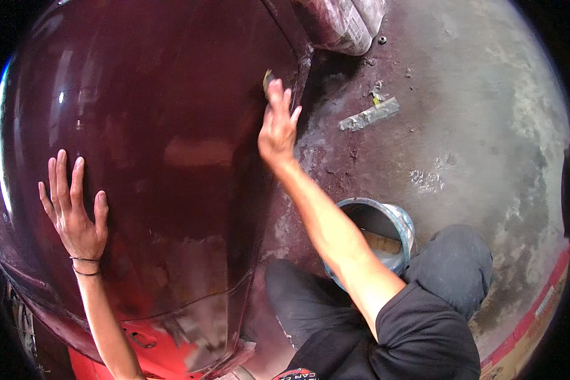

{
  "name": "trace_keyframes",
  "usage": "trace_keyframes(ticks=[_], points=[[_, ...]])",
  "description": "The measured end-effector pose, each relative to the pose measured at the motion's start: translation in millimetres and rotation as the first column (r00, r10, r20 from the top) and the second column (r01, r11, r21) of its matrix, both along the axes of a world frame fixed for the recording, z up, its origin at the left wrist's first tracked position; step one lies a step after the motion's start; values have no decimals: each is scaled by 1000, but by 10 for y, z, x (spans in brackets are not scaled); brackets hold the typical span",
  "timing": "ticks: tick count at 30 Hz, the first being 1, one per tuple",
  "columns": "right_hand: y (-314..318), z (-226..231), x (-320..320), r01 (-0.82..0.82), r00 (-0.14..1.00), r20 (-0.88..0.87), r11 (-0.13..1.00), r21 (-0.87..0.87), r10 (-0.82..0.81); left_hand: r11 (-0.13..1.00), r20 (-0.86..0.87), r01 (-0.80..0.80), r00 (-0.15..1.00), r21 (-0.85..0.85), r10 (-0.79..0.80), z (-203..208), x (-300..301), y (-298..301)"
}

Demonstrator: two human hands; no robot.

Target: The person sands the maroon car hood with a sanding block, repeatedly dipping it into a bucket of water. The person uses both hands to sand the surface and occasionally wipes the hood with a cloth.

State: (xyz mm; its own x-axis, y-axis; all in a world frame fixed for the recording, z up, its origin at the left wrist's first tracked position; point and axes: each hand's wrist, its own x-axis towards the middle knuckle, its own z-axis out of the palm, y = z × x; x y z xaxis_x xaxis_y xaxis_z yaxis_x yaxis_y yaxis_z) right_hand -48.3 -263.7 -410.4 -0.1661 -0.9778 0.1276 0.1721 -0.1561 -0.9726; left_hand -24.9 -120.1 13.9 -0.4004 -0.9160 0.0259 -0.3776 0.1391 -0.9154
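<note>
A glossy dark maroon car body panel [190, 101] fills the left and middle of the view. My left hand [76, 209] rests on it at the left, fingers spread and holding nothing. Near the panel's right edge my right hand [277, 126] reaches forward, slightly blurred. Its fingers press a small dark pad with a yellowish edge [268, 81], perhaps folded sandpaper, against the panel; most of the pad is hidden under the fingers. Toward the near end, the panel meets a bright red section [164, 348] with a dull greyish patch beside it.
A blue-grey bucket [406, 221] stands on the stained concrete floor [462, 126] by my bent knee, partly behind my right forearm. Beyond it lies a strip of crumpled tape [368, 114]. A plastic-wrapped part [348, 25] sits at the top. Red-edged cardboard [538, 316] lies lower right.
</note>
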Motion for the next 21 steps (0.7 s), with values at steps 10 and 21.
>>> trace_keyframes(ticks=[10, 21], points=[[57, 280, 10, 3, 999, -32, 998, -66, -6, 1000, 17, -11, 1000, 18, 11, 90, -27, 63], [-816, -215, -448, 167, 941, 196, 882, 441, -276, 1000, -25, -20, 999, 0, 20, 66, -56, 29]])
